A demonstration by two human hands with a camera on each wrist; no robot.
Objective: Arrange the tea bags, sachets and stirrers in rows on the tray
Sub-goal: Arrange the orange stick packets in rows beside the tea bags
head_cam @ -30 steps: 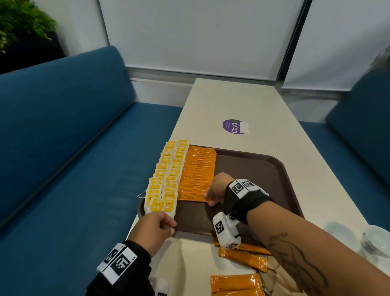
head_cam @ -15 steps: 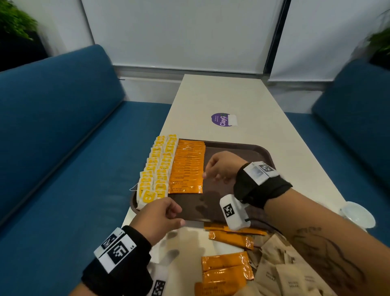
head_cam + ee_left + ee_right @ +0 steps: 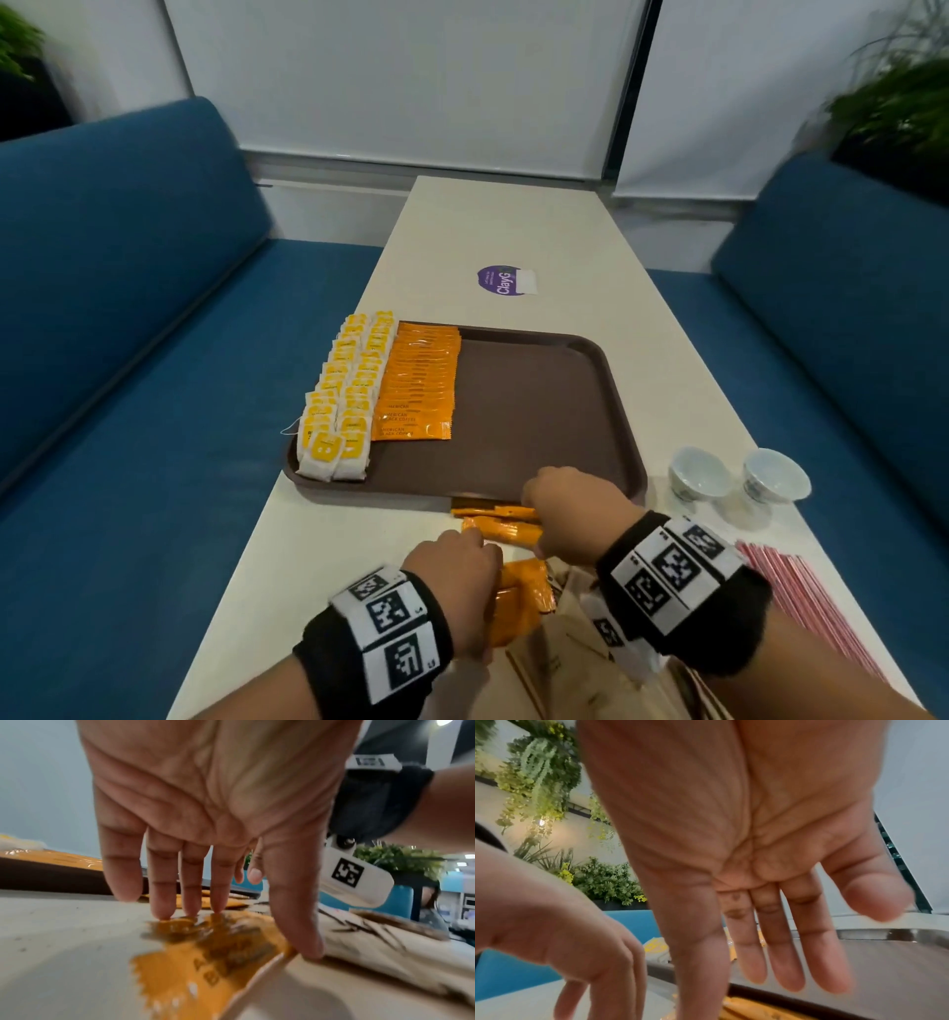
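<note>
The brown tray (image 3: 554, 411) holds two rows of yellow tea bags (image 3: 344, 406) along its left side and one row of orange sachets (image 3: 418, 385) beside them. Loose orange sachets (image 3: 506, 524) lie on the table just in front of the tray. My left hand (image 3: 457, 570) reaches down with straight fingers (image 3: 164, 902). Their tips and the thumb touch an orange sachet (image 3: 185, 969). My right hand (image 3: 565, 503) hovers open over the sachets at the tray's front edge, its fingers (image 3: 790, 963) straight. It holds nothing.
A heap of beige sachets (image 3: 580, 663) lies at the near edge under my wrists. Red-and-white stirrers (image 3: 806, 606) lie at the right. Two white cups (image 3: 698, 475) (image 3: 775, 478) stand right of the tray. Blue benches flank the table (image 3: 513, 226).
Both hands have drawn back from the tray's rows to the loose orange sachets in front of it. The left hand has opened onto a sachet, and the view has shifted right.
</note>
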